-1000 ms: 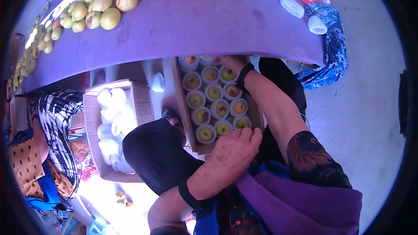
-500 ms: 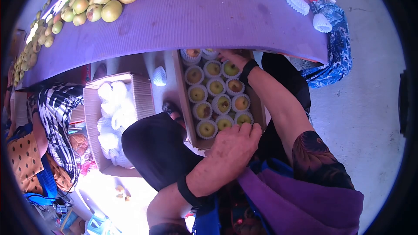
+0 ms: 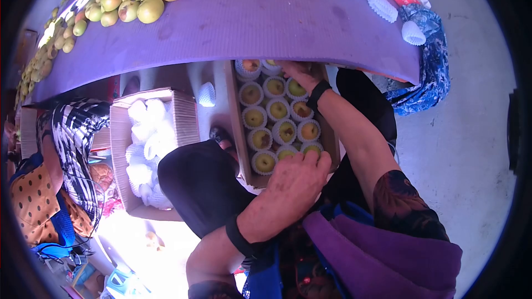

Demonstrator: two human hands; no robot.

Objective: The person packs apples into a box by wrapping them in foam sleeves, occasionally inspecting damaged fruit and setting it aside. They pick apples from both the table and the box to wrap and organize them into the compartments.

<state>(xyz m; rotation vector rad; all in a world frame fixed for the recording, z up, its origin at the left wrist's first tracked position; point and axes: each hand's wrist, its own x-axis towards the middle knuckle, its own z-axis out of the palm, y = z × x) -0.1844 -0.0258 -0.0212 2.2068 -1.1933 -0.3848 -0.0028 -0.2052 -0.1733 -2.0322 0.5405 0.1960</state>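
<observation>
Over the top spreads the purple table (image 3: 249,27), and out from under its edge comes the cardboard box (image 3: 235,116). The left hand (image 3: 293,182) sits at the near end, fingers bent; whether they grip, I can't tell. The right hand (image 3: 302,75) reaches the far end, fingertips partly hidden, hold unclear. Apples (image 3: 277,109) line the box in rows: settling them looks like the step, calling for light fingers between snug foam nets (image 3: 253,163).
</observation>
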